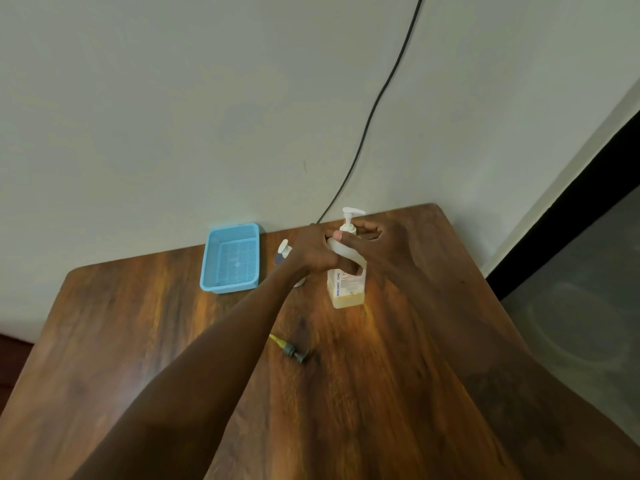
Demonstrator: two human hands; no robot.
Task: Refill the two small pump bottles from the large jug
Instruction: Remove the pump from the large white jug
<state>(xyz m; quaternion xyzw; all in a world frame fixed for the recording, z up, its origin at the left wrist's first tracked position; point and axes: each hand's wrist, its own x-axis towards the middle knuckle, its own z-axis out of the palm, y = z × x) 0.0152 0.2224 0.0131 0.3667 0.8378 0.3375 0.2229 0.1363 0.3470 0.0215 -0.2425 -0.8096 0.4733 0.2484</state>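
On the wooden table (398,375), right of the blue basket (207,258), stands a nearly empty pump bottle (346,289). The left hand (313,252) and right hand (377,244) curl their fingers round its shoulder. Its pump is on, so refilling looks unstarted. The second bottle (284,249) waits behind, and no jug shows.

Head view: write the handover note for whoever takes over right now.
Left hand: grips the shoulder of the amber-liquid container, upright on the table.
Right hand: grips the same container just below its white pump.
Small pump bottle: upright behind the left forearm, pump on, level hidden.
Loose dark pump with yellow tube: lying on the table nearer the camera; its bottle is not in view.
Done: no refill visible. Left: probably open the container, pour into both bottles, refit pumps.
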